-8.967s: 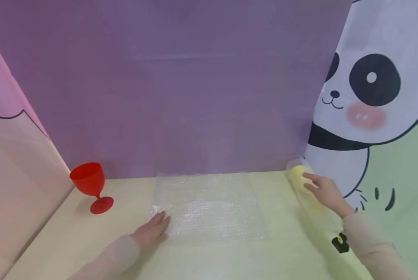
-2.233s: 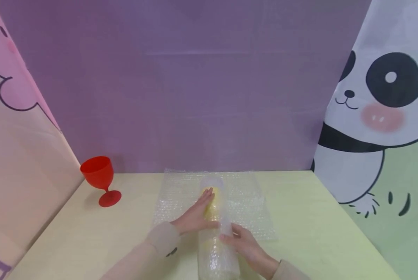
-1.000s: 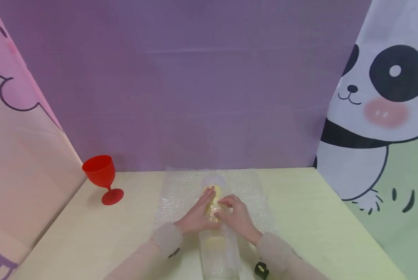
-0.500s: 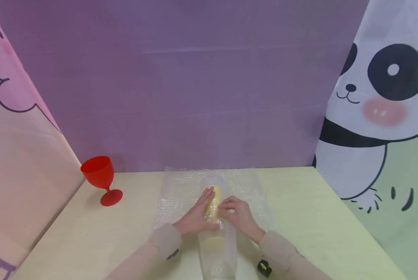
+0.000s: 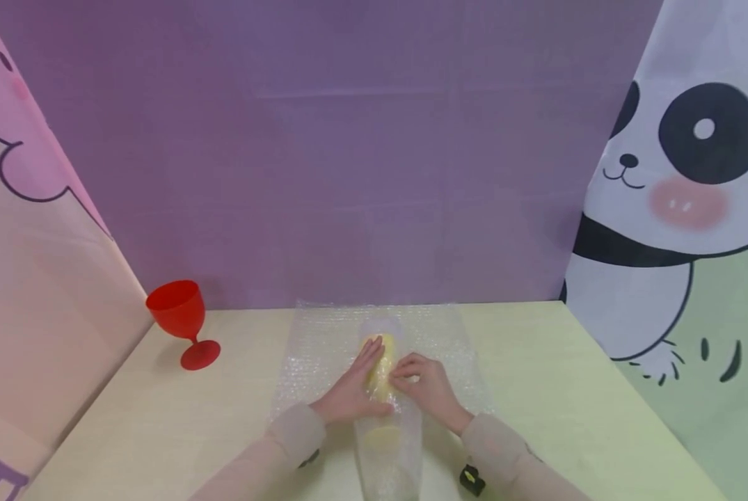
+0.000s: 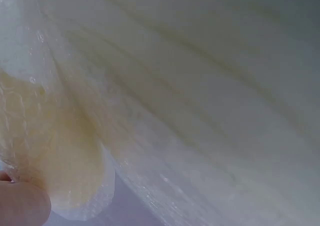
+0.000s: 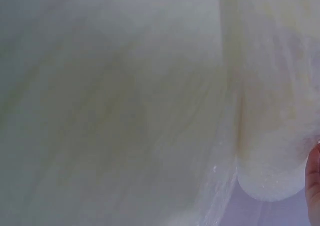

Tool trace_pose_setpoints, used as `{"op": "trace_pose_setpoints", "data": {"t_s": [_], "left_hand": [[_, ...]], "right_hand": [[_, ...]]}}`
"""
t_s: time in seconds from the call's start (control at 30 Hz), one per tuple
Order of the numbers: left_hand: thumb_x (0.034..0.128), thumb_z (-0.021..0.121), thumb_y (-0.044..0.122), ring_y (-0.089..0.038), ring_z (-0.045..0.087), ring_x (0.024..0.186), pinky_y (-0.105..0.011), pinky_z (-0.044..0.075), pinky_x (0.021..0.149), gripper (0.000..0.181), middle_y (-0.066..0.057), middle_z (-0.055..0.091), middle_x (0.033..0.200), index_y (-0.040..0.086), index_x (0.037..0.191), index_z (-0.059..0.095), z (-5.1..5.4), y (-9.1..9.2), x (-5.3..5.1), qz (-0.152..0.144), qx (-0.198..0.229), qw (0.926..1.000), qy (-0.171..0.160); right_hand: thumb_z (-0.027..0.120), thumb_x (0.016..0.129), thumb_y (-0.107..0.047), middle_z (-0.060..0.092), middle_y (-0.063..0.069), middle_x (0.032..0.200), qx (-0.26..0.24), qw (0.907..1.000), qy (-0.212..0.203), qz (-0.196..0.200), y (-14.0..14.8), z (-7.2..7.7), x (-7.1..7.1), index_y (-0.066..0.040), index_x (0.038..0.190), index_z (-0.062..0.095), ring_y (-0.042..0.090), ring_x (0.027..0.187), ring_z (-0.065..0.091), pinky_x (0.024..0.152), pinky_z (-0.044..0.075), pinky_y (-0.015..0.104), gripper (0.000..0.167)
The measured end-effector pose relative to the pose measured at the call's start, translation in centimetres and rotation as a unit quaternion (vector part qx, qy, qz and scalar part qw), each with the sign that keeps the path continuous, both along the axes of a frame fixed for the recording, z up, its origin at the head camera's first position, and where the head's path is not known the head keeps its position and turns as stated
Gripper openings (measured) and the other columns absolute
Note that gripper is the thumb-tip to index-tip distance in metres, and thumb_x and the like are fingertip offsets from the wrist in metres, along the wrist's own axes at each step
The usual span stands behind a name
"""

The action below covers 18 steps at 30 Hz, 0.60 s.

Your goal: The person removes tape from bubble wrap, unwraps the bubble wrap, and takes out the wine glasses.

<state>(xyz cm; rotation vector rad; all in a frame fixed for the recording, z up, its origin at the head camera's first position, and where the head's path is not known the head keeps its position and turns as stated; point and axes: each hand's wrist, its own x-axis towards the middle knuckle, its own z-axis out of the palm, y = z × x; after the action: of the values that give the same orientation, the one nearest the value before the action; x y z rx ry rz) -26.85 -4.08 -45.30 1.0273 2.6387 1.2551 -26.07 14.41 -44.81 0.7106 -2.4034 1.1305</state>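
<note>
A roll of bubble wrap (image 5: 391, 473) lies lengthwise in front of me, with a yellow goblet-shaped thing (image 5: 383, 437) showing blurrily through it. My left hand (image 5: 350, 393) rests along the roll's left side, fingers straight and thumb across its top. On the roll's right side my right hand (image 5: 433, 390) pinches the wrap between thumb and fingertips. Both wrist views are cloudy: the rounded end of the wrapped yellow thing (image 6: 70, 171) shows in the left one, and one right fingertip (image 7: 314, 181) at the edge of the right one.
A flat bubble wrap sheet (image 5: 323, 348) lies under the far part of the roll. A red goblet (image 5: 178, 313) stands at the table's back left. A purple wall (image 5: 348, 174) closes the back, a panda-printed wall (image 5: 693, 209) the right.
The wrapped roll has come from the right side to the middle, onto the sheet. My left hand moved onto it; my right hand slid farther along it and its fingertips closed into a pinch.
</note>
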Motion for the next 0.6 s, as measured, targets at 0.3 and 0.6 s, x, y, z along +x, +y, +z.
{"op": "trace_pose_setpoints", "data": {"t_s": [0.3, 0.6], "left_hand": [[0.0678, 0.076, 0.037, -0.023, -0.002, 0.142, -0.05, 0.015, 0.113, 0.107, -0.003, 0.002, 0.155, 0.004, 0.147, 0.012, 0.15, 0.16, 0.15, 0.004, -0.012, 0.9999, 0.009], [0.0682, 0.075, 0.036, -0.02, -0.002, 0.142, -0.047, 0.014, 0.113, 0.107, 0.0, -0.001, 0.155, 0.007, 0.147, 0.009, 0.23, 0.17, 0.23, 0.011, -0.027, 0.9996, 0.004]], "right_hand": [[0.072, 0.075, -0.007, 0.068, 0.002, 0.081, -0.027, 0.9996, 0.009, 0.003, 0.09, -0.49, 0.06, -0.003, 0.079, 0.071, 0.017, 0.078, 0.063, 0.071, 0.055, 0.023, 0.005], [0.069, 0.077, -0.009, 0.068, 0.003, 0.083, -0.051, 0.9977, -0.044, -0.003, 0.0, -0.48, 0.16, -0.004, 0.08, 0.07, 0.017, 0.079, 0.063, 0.074, 0.055, 0.023, 0.006]]}}
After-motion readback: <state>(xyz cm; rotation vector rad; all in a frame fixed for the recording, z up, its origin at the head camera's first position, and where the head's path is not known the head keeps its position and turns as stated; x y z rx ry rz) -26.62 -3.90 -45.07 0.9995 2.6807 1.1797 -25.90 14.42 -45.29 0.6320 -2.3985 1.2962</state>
